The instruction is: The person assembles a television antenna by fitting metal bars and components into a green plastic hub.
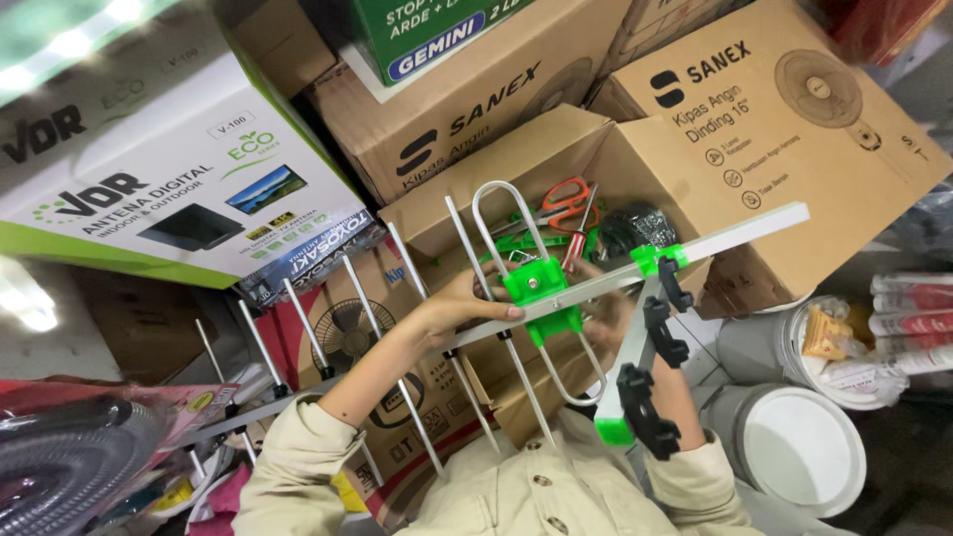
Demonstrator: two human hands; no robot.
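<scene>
I hold a metal rooftop antenna with a long aluminium boom [735, 234] that slants across the view. Several thin rods [369, 308] cross the boom. A wire loop [488, 203] sits in a green plastic bracket [541, 293] at its middle. My left hand [465, 306] grips the boom just left of the bracket. My right hand [604, 316] is behind the boom to the right of the bracket and mostly hidden, so its grip is unclear. A shorter bar [635, 372] with black clips and green ends hangs from the boom.
An open cardboard box [635, 159] behind the antenna holds orange-handled scissors [566, 199], a red-handled screwdriver [576, 243], green parts and a black cable coil [635, 226]. Stacked cartons surround it. White buckets [799, 449] stand at right, and a grey coiled hose [60, 462] lies at bottom left.
</scene>
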